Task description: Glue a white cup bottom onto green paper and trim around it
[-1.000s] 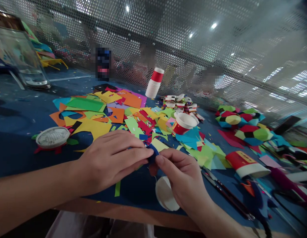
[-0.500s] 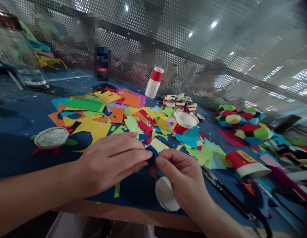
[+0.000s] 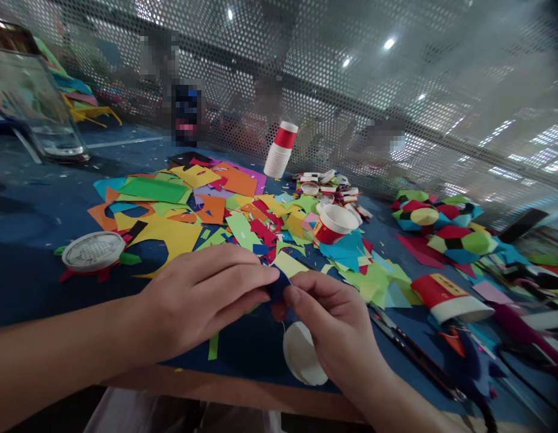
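Note:
Between my two hands is a small dark blue piece of paper (image 3: 279, 287). My left hand (image 3: 207, 294) pinches its left side, fingers closed together. The thumb and bent fingers of my right hand (image 3: 331, 313) grip its right side. Just below my right hand lies a round white cup bottom (image 3: 303, 355), partly covered by that hand. A pale yellow-green paper piece (image 3: 290, 263) lies right behind the blue paper. To the left of my left hand sits a paper turtle (image 3: 94, 252) with a round white shell and green and red parts.
Coloured paper scraps (image 3: 243, 210) cover the middle. Scissors (image 3: 414, 349), a blue glue gun (image 3: 472, 361) and a tipped red cup (image 3: 448, 297) lie at right. A cup stack (image 3: 281, 150) stands behind; a glass jar (image 3: 49, 102) is at far left. A perforated screen closes the back.
My fingers have shifted slightly on the blue paper, which is now turned a little differently. Both hands stay in about the same place.

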The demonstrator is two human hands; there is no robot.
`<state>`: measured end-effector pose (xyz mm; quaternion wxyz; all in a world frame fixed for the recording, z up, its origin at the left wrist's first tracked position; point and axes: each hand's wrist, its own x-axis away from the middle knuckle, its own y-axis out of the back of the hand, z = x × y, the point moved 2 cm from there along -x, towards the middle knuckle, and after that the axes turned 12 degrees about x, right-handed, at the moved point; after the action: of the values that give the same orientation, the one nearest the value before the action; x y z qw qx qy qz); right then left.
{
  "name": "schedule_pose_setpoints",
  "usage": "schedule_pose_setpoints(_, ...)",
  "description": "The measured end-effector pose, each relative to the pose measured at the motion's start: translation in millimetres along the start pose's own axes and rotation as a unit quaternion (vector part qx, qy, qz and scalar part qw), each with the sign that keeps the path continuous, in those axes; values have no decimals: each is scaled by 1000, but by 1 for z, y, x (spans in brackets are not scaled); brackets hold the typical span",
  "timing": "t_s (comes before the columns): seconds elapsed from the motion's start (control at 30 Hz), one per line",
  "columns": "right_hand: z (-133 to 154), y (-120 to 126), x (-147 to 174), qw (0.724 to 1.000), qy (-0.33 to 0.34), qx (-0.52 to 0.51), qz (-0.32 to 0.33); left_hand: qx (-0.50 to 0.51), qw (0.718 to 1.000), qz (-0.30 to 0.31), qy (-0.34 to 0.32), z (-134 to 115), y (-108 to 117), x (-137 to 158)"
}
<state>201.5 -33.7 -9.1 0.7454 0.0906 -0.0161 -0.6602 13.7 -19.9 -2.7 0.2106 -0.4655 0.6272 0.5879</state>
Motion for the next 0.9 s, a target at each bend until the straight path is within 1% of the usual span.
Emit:
schedule_pose_setpoints(0.1, 1, -1, 0, 1000, 10, 22, -7, 29, 999, -4, 24, 0, 0, 0)
schedule_pose_setpoints(0.23, 3, -3, 0, 994, 33, 100, -27, 56, 994, -11, 90, 3, -2, 0)
schedule_pose_setpoints(0.33, 5, -4, 0, 979, 82, 180, -51, 59, 991, -6, 123, 5, -2, 0)
schedule_pose_setpoints(0.47, 8, -4, 1, 952, 151, 255, -69, 55, 990, 2, 132, 6, -2, 0)
schedule_pose_setpoints(0.57, 10, -4, 1, 935, 196, 284, -78, 74, 986, 0, 146, 6, -4, 1)
schedule_pose_setpoints(0.63, 10, -5, 1, 926, 214, 300, -81, 90, 982, -5, 165, 6, -6, 1)
schedule_pose_setpoints(0.73, 10, -6, 2, 919, 225, 312, -80, 97, 978, -14, 186, 7, -7, 1)
schedule_pose_setpoints(0.9, 11, -7, 4, 913, 237, 323, -81, 94, 977, -6, 192, 8, -6, -1)
